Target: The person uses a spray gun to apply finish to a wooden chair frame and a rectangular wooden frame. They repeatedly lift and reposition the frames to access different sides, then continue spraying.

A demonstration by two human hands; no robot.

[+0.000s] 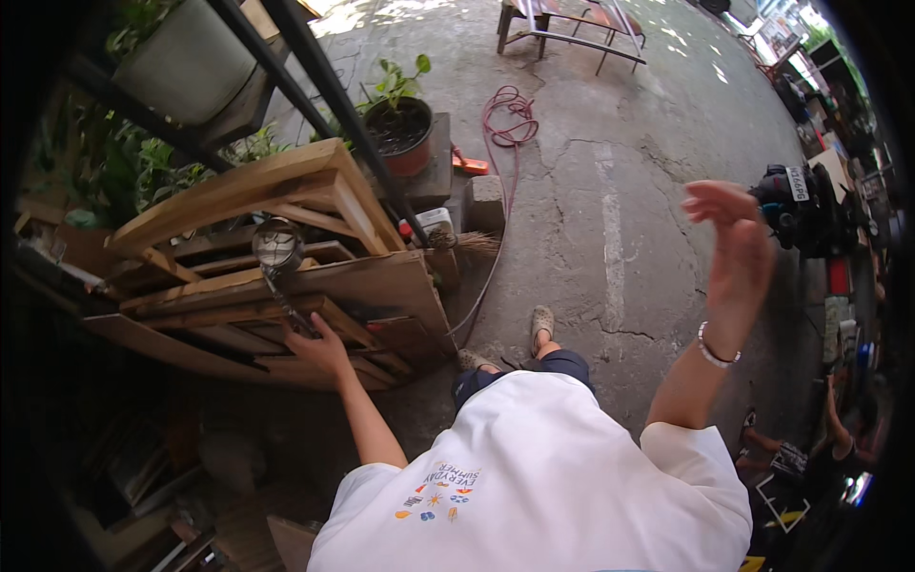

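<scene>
My left hand (321, 351) is closed round the dark handle of a dipper (278, 246) with a round, silvery cup. Its cup points away from me, over a stack of wooden frames and boards (381, 281) on my left. What is inside the cup is hard to make out. My right hand (732, 234) is raised at the right, bent at the wrist and slightly blurred. Its fingers stretch out to the left with nothing in them, and a beaded bracelet (717, 348) circles that wrist.
Potted plants (398, 133) stand beyond the wood, behind dark metal bars (329, 86). A red hose (510, 119) runs along the cracked concrete floor. A metal-framed chair (572, 33) stands far ahead. On the right are a parked motorcycle (810, 205) and another person (834, 443).
</scene>
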